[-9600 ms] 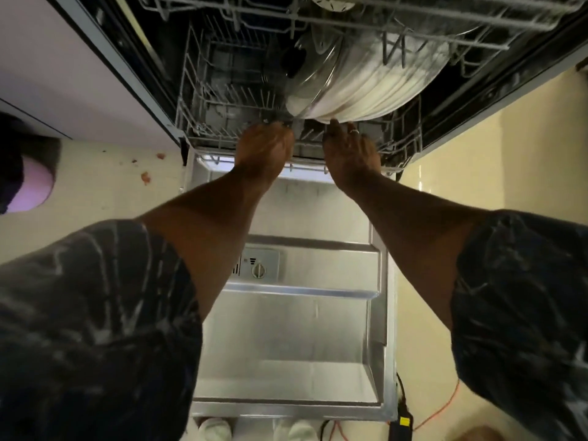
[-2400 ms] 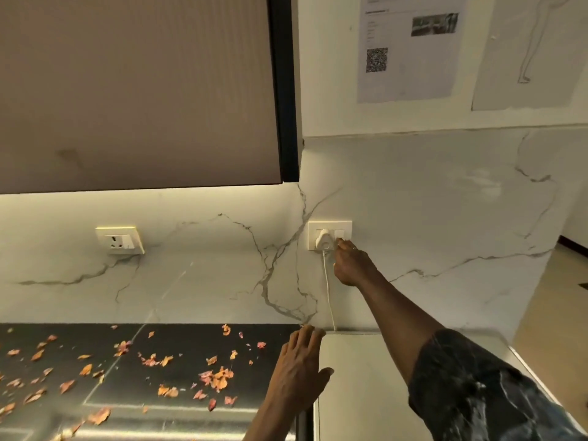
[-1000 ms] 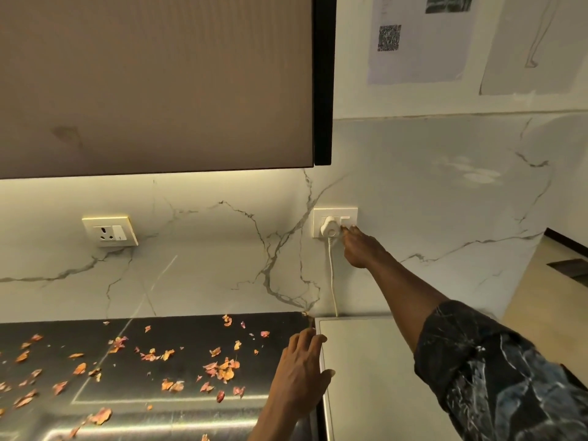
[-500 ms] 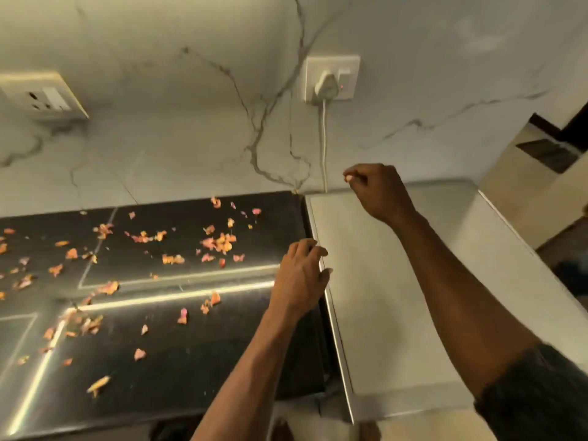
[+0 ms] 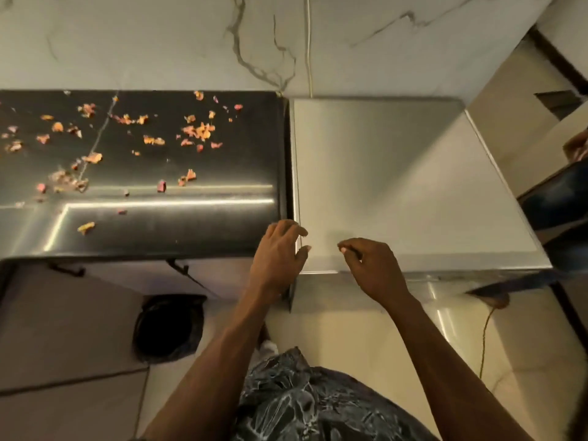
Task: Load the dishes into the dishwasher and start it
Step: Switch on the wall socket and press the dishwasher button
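Head view looks straight down on both my hands over the dishwasher (image 5: pixel 397 186), whose flat silver top spreads out ahead of them and off to the right of my right hand. My left hand (image 5: pixel 280 253) rests at the top's front left corner, its fingers relaxed and slightly spread across the seam at the machine's left edge, gripping nothing. My right hand (image 5: pixel 372 268) is just to the right of it, apart from it, above the front edge of the top. Its fingers are loosely curled under with the thumb tip pointing toward my left hand, and it holds nothing. I cannot tell whether it touches the metal.

Directly left of my left hand, a dark glossy countertop (image 5: pixel 143 218) butts against the dishwasher's side, with orange flakes (image 5: pixel 197 132) scattered across it ahead and to the left. Far ahead of both hands a thin white cord (image 5: pixel 308 43) runs down the marble wall (image 5: pixel 143 43) behind the machine's back edge. Below and left of my left wrist a black bag (image 5: pixel 168 326) sits on the floor (image 5: pixel 63 361) under the counter. To the right of my right forearm a thin orange cable (image 5: pixel 483 342) trails over the tiles, and my dark patterned shirt (image 5: pixel 302 405) shows between my forearms
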Action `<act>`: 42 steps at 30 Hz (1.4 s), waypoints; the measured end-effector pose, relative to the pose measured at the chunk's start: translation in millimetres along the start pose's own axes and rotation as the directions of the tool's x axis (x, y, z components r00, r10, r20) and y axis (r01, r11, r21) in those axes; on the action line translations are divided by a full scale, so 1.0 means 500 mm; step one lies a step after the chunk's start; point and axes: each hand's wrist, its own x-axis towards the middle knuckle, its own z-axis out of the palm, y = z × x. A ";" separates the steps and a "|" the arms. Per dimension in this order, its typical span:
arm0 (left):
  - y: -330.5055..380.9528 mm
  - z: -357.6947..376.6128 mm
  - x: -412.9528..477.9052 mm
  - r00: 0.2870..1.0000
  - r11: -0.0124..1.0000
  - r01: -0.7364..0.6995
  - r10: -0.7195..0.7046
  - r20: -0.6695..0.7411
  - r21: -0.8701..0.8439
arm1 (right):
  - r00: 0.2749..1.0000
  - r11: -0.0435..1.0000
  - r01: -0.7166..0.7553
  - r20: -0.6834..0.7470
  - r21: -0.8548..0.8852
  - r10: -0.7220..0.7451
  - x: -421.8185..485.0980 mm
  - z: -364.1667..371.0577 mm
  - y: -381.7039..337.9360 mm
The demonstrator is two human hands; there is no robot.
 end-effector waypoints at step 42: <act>-0.017 0.048 -0.476 0.914 0.982 0.083 -0.143 0.379 0.170 | 0.764 0.890 0.054 0.592 -0.452 0.254 -0.172 0.239 0.050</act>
